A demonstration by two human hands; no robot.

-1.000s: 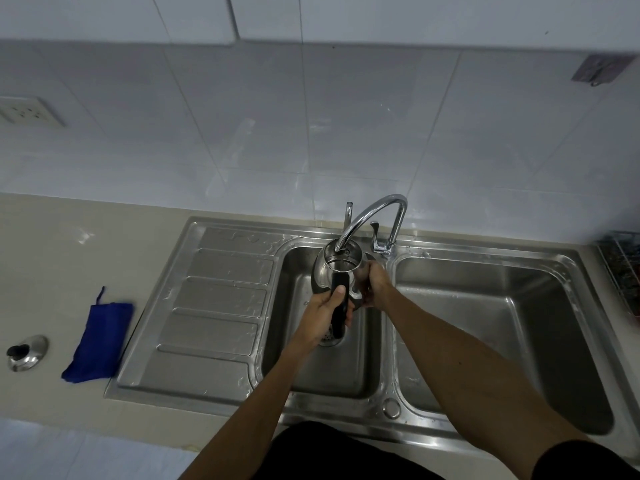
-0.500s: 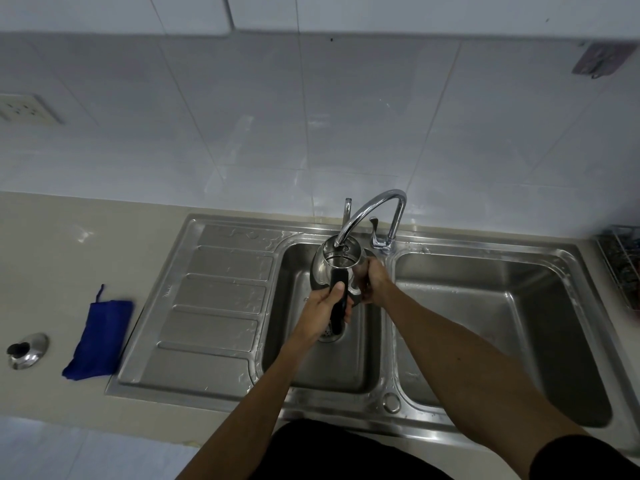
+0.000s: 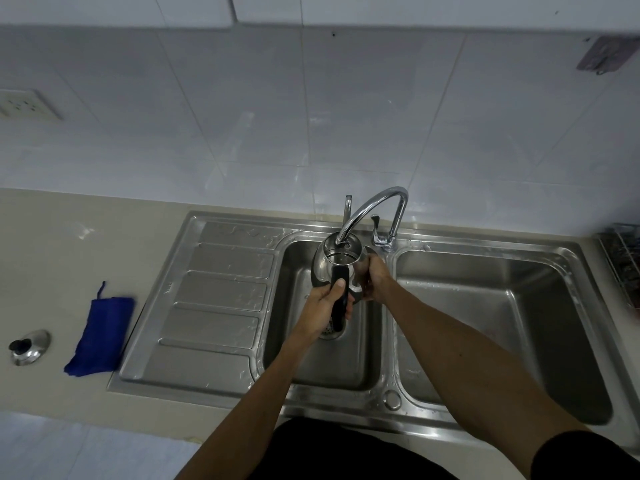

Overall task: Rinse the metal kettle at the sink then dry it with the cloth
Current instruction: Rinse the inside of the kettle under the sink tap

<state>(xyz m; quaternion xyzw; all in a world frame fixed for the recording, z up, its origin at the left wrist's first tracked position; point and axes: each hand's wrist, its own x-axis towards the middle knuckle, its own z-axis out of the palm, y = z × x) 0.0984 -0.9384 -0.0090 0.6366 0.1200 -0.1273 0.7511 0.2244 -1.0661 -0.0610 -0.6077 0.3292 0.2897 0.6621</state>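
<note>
The shiny metal kettle [image 3: 329,263] is held above the left sink basin [image 3: 294,341], its open mouth right under the curved faucet spout [image 3: 367,209]. My left hand [image 3: 323,303] grips its black handle from the near side. My right hand [image 3: 374,275] presses against the kettle's right flank. The kettle's lid [image 3: 29,346], metal with a black knob, lies on the counter at far left. Beside it a folded blue cloth [image 3: 102,336] rests against the drainboard's edge. Whether water is running is hard to tell.
A ribbed steel drainboard [image 3: 214,306] fills the space left of the basins. The right basin [image 3: 495,334] sits beside my right forearm. A wire rack [image 3: 623,265] stands at the far right edge. A wall socket [image 3: 24,105] is on the tiles at upper left.
Both hands and the kettle have stayed under the spout; only the camera view shifted slightly.
</note>
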